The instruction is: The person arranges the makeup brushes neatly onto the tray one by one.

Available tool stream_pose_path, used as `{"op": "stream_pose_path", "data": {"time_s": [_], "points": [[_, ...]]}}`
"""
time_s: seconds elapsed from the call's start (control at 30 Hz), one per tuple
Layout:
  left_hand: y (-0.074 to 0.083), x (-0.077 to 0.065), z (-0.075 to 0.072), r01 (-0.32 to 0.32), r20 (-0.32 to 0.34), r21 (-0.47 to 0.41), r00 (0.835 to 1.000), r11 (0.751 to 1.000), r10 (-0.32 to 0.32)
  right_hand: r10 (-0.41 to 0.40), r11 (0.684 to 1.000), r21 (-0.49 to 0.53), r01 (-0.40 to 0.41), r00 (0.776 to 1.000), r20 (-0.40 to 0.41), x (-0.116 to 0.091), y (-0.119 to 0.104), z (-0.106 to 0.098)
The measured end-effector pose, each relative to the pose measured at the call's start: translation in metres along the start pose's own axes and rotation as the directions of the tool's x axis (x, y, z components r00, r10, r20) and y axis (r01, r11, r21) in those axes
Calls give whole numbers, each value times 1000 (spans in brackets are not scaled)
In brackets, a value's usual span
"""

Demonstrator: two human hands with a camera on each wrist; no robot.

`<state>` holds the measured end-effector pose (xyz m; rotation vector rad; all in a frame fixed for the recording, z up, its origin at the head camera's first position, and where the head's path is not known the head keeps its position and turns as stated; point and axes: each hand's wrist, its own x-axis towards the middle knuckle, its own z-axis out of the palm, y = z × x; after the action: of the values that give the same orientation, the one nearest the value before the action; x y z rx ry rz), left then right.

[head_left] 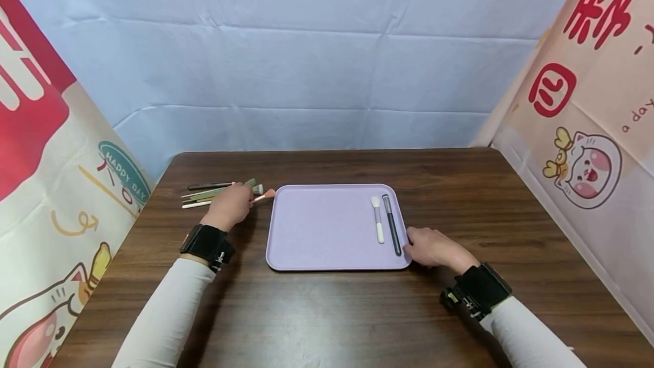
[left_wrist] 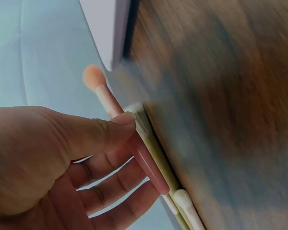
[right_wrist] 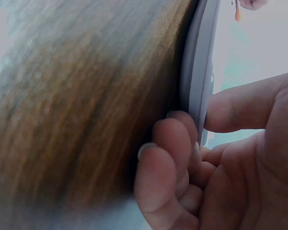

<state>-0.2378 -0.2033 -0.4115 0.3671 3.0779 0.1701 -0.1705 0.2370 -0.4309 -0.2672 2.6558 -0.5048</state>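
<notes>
In the head view, my left hand is at the left of the table, over a loose group of makeup brushes. The left wrist view shows its thumb and fingers pinching a makeup brush with a pink handle and peach bristles, which point toward the tray's corner. Just beyond that handle lie a green brush and a white-tipped brush. My right hand grips the right edge of the lilac tray, thumb on top, fingers curled at the underside. A white brush and a black-handled brush lie on the tray's right side.
Several brushes, among them a dark-handled one and a white-handled one, lie beside the left hand. The wooden table carries everything. A pale blue cloth hangs behind it, with printed cloths at both sides.
</notes>
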Motion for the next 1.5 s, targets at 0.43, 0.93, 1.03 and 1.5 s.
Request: {"op": "stream_pose_path", "data": {"time_s": [0.43,0.93,1.03,1.5], "points": [[21,1,-5,-5,-20,-67,1000,998,3,-5,1000,14,5,1000,0,-1,0,-1],[48,5,-5,3,-3,-40,1000,999,-4,-4,1000,13,4,1000,-3,-1,1,0],[54,6,-5,11,-3,-47,1000,999,-11,-1,1000,10,1,1000,-5,-1,1,1],[78,10,-6,11,-11,-9,1000,1000,-11,-9,1000,19,9,1000,-9,-2,0,0]]}}
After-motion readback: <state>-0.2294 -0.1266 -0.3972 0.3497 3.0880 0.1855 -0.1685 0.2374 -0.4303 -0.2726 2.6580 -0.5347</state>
